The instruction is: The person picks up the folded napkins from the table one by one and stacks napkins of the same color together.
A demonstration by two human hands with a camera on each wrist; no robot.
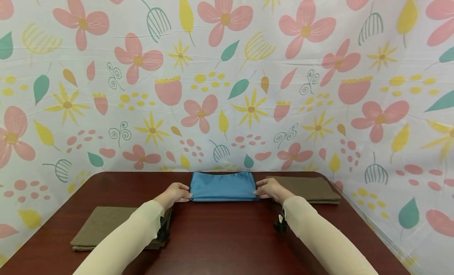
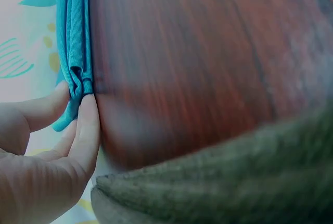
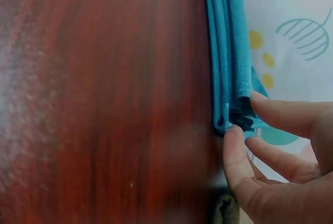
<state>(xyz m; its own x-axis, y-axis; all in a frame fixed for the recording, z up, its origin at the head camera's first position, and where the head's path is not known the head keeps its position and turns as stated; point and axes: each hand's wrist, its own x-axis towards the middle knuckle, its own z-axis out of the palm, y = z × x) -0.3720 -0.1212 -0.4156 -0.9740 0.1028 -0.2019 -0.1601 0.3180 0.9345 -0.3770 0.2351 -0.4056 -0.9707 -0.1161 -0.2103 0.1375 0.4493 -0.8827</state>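
A folded blue cloth point(image 1: 223, 187) lies at the far edge of the table, its layered side showing in both wrist views. At its left end, the left hand point(image 1: 175, 194) pinches the corner between thumb and fingers; in the left wrist view that hand point(image 2: 54, 156) has fingertips on the bunched edge of the cloth point(image 2: 76, 31). The right hand point(image 1: 271, 189) holds the opposite end. In the right wrist view its thumb point(image 3: 283, 115) is on the upper layers and a finger point(image 3: 237, 153) touches the lower fold of the cloth point(image 3: 237, 41).
On the dark red table point(image 1: 220, 235), a folded brown cloth point(image 1: 106, 227) lies at the left, partly under the left forearm. Another folded brown cloth point(image 1: 310, 188) is at the back right, beside the right hand. A flower-patterned curtain point(image 1: 227, 82) hangs behind the table.
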